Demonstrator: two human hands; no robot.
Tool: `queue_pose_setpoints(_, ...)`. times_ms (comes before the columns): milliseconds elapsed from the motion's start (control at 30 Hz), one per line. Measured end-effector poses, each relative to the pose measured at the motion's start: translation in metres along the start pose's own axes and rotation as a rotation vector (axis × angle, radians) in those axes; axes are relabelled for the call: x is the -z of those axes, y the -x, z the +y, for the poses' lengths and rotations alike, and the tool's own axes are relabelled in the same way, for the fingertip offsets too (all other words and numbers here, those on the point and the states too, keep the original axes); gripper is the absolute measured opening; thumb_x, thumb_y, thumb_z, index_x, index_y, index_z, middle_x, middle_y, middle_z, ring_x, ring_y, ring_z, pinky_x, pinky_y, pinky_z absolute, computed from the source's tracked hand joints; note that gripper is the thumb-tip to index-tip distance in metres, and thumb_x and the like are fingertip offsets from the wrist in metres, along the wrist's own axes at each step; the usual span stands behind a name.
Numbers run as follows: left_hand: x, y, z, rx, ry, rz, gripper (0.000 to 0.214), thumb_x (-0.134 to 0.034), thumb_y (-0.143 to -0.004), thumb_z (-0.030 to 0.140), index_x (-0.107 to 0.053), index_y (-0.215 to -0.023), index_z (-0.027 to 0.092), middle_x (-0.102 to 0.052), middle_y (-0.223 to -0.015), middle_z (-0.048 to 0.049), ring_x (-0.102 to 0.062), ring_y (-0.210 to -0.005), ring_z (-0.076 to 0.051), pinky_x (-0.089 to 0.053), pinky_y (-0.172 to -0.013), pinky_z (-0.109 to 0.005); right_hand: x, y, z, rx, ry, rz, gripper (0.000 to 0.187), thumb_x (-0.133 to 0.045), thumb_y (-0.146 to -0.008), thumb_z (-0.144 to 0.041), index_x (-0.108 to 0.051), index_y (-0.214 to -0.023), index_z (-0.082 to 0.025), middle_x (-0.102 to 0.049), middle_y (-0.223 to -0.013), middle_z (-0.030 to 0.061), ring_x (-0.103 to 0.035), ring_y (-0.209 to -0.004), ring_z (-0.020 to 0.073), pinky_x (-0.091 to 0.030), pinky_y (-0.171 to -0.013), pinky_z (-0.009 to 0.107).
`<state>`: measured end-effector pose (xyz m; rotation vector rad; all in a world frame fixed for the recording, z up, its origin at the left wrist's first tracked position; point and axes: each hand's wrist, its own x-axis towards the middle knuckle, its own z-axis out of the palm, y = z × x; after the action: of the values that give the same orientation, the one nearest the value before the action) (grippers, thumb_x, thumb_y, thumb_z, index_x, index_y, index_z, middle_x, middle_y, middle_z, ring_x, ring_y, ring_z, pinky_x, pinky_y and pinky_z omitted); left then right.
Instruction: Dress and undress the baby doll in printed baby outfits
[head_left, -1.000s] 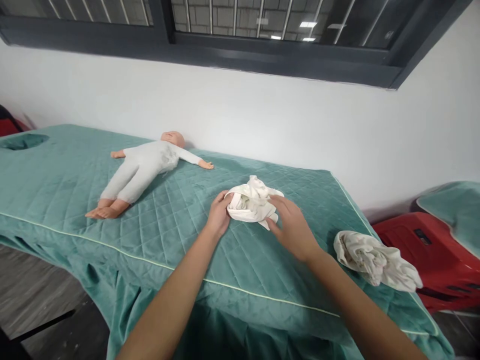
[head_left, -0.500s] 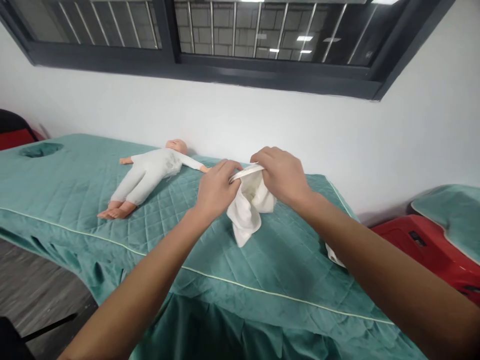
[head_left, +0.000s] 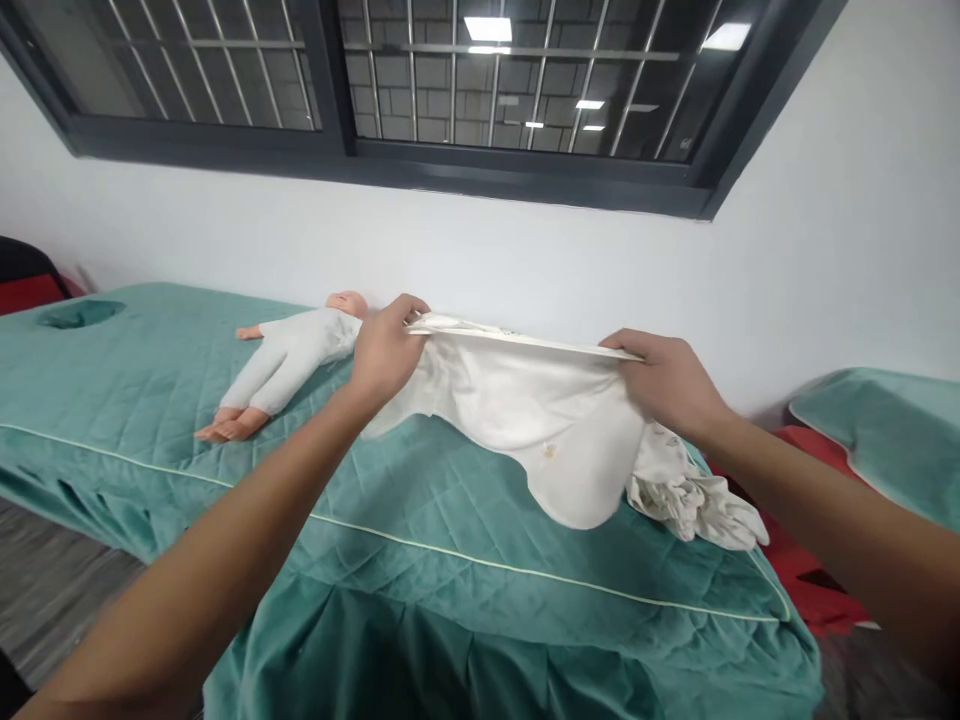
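White cloth [head_left: 525, 395] hangs over the bed [head_left: 465, 520] at right, its top edge pinched taut by left hand [head_left: 386, 355] and right hand [head_left: 667, 385]. Likely light, soft and floppy, best held at that edge's ends; blur obscures the right grip.

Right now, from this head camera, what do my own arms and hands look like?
Your left hand and right hand are both ungloved. The left forearm and right forearm taper towards the wrists, with no sleeve, watch or bracelet in sight. I see no clear markings on them. Some fingertips are hidden, and the upper arms are out of view.
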<state>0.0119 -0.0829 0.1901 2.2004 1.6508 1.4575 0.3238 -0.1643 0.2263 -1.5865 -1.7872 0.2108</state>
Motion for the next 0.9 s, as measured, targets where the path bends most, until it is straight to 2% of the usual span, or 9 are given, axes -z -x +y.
queue_pose_setpoints(100,0.009,0.003,0.001,0.057,-0.018,-0.078,0.021,-0.056,-0.086,0.032,-0.069,-0.098,0.021,-0.073,-0.092,-0.0035,-0.064,-0.089,-0.022,-0.046,-0.081,-0.031,0.013,0.009,0.013,-0.122,-0.037,-0.002,0.03,-0.047,-0.073,-0.021,-0.073,-0.088,-0.021,-0.071,-0.08,0.0015,-0.061,-0.067,0.0179,-0.043,-0.057,0.026)
queue_pose_setpoints(233,0.021,-0.002,0.008,0.114,-0.108,-0.261,0.029,-0.058,-0.087,0.045,-0.071,-0.096,0.02,-0.074,-0.093,-0.0042,-0.064,-0.088,-0.024,-0.046,-0.081,-0.033,0.024,0.001,0.031,-0.169,0.053,-0.001,0.027,-0.051,-0.075,-0.024,-0.074,-0.089,-0.021,-0.072,-0.08,0.0027,-0.061,-0.068,0.0192,-0.044,-0.057,0.027)
queue_pose_setpoints(367,0.012,-0.016,-0.007,0.147,-0.31,-0.491,0.049,-0.056,-0.086,0.062,-0.071,-0.097,0.017,-0.074,-0.094,-0.0081,-0.063,-0.085,-0.025,-0.046,-0.082,-0.037,0.007,-0.025,0.052,-0.171,0.234,-0.11,0.028,-0.049,-0.078,-0.023,-0.074,-0.091,-0.023,-0.074,-0.085,0.0036,-0.065,-0.077,0.0221,-0.045,-0.064,0.028)
queue_pose_setpoints(467,-0.014,-0.016,-0.026,0.144,-0.493,-0.55,0.051,-0.052,-0.088,0.064,-0.068,-0.104,0.018,-0.072,-0.102,-0.0118,-0.064,-0.092,-0.029,-0.048,-0.082,-0.039,-0.033,-0.044,0.067,-0.135,0.453,-0.22,0.031,-0.049,-0.083,-0.024,-0.073,-0.103,-0.024,-0.074,-0.104,0.0064,-0.066,-0.094,0.0263,-0.047,-0.075,0.033)
queue_pose_setpoints(567,-0.052,0.006,-0.038,0.036,-0.692,-0.377,0.038,-0.053,-0.093,0.042,-0.061,-0.118,0.014,-0.065,-0.118,-0.0186,-0.06,-0.11,-0.037,-0.048,-0.087,-0.045,-0.09,-0.048,0.074,-0.159,0.596,-0.269,0.042,-0.046,-0.086,-0.02,-0.065,-0.124,-0.022,-0.071,-0.119,0.0107,-0.064,-0.103,0.0294,-0.048,-0.083,0.038)
queue_pose_setpoints(633,-0.079,0.03,-0.041,-0.051,-0.714,-0.326,0.033,-0.052,-0.093,0.03,-0.059,-0.121,0.013,-0.059,-0.13,-0.0204,-0.053,-0.123,-0.039,-0.045,-0.094,-0.049,-0.133,-0.04,0.073,-0.094,0.65,-0.225,0.048,-0.046,-0.085,-0.013,-0.06,-0.13,-0.014,-0.063,-0.132,0.0161,-0.058,-0.117,0.0318,-0.046,-0.092,0.041)
queue_pose_setpoints(767,-0.125,0.076,-0.047,-0.066,-0.449,-0.55,0.03,-0.04,-0.098,0.023,-0.061,-0.119,0.014,-0.064,-0.122,-0.0149,-0.059,-0.115,-0.028,-0.049,-0.095,-0.039,-0.209,-0.008,0.063,0.094,0.511,-0.232,0.049,-0.044,-0.088,-0.011,-0.053,-0.136,-0.009,-0.054,-0.144,0.0169,-0.047,-0.131,0.0267,-0.036,-0.109,0.038)
queue_pose_setpoints(833,-0.139,0.086,-0.054,-0.077,-0.393,-0.582,0.032,-0.039,-0.099,0.022,-0.06,-0.12,0.011,-0.062,-0.127,-0.0164,-0.056,-0.124,-0.028,-0.046,-0.102,-0.039,-0.232,0.004,0.059,0.047,0.45,-0.22,0.045,-0.039,-0.094,-0.017,-0.052,-0.136,-0.009,-0.054,-0.144,0.0165,-0.047,-0.132,0.0253,-0.033,-0.112,0.038)
queue_pose_setpoints(900,-0.146,0.087,-0.062,-0.061,-0.42,-0.557,0.037,-0.039,-0.099,0.024,-0.058,-0.124,0.006,-0.057,-0.138,-0.0201,-0.047,-0.135,-0.031,-0.042,-0.109,-0.041,-0.242,0.008,0.059,-0.069,0.462,-0.195,0.048,-0.037,-0.097,-0.026,-0.049,-0.139,-0.006,-0.05,-0.148,0.0189,-0.041,-0.138,0.0282,-0.029,-0.116,0.041)
